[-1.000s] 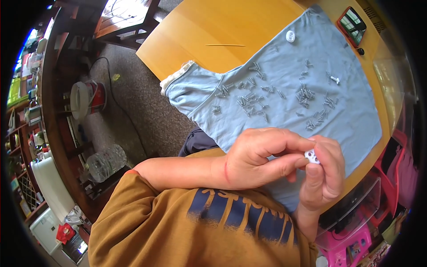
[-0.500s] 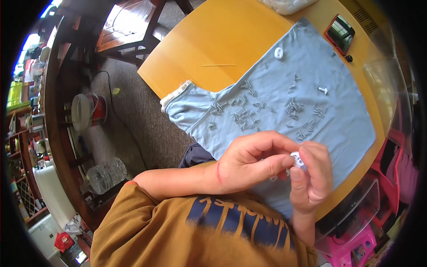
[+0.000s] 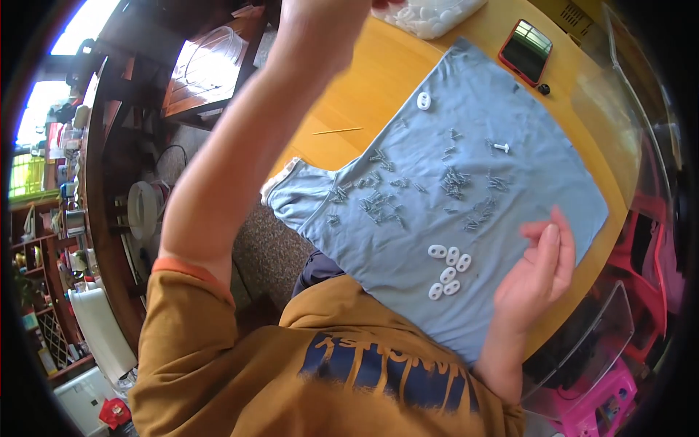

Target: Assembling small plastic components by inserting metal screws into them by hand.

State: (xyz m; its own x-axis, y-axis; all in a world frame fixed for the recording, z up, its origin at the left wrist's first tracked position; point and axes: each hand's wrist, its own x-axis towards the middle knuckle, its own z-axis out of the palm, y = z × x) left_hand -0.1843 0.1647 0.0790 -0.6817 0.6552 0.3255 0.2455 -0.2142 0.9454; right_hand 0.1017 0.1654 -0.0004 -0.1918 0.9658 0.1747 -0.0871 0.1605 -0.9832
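My left arm stretches up across the view, and my left hand (image 3: 324, 29) is cut off by the top edge, its fingers mostly out of sight. It is near a clear plastic bag (image 3: 429, 16) of white pieces. My right hand (image 3: 536, 266) hovers over the right side of a light blue cloth (image 3: 408, 226), fingers loosely apart with nothing seen in them. To its left lies a cluster of white oval two-holed pieces (image 3: 448, 275). Another white oval piece (image 3: 424, 101) rests farther up the cloth. Piles of small metal springs (image 3: 454, 182) and a white T-shaped piece (image 3: 502, 147) are spread there too.
A red-cased phone (image 3: 526, 51) and a small black knob (image 3: 544, 89) sit at the table's far right. A thin wooden stick (image 3: 337, 131) lies on the yellow table (image 3: 393, 65). Pink stool (image 3: 601, 400) and red chair (image 3: 644, 291) stand at the right.
My hands have parted from the white piece they held together. The left has swung up to the far edge; the right has moved slightly right. The oval cluster is now uncovered.
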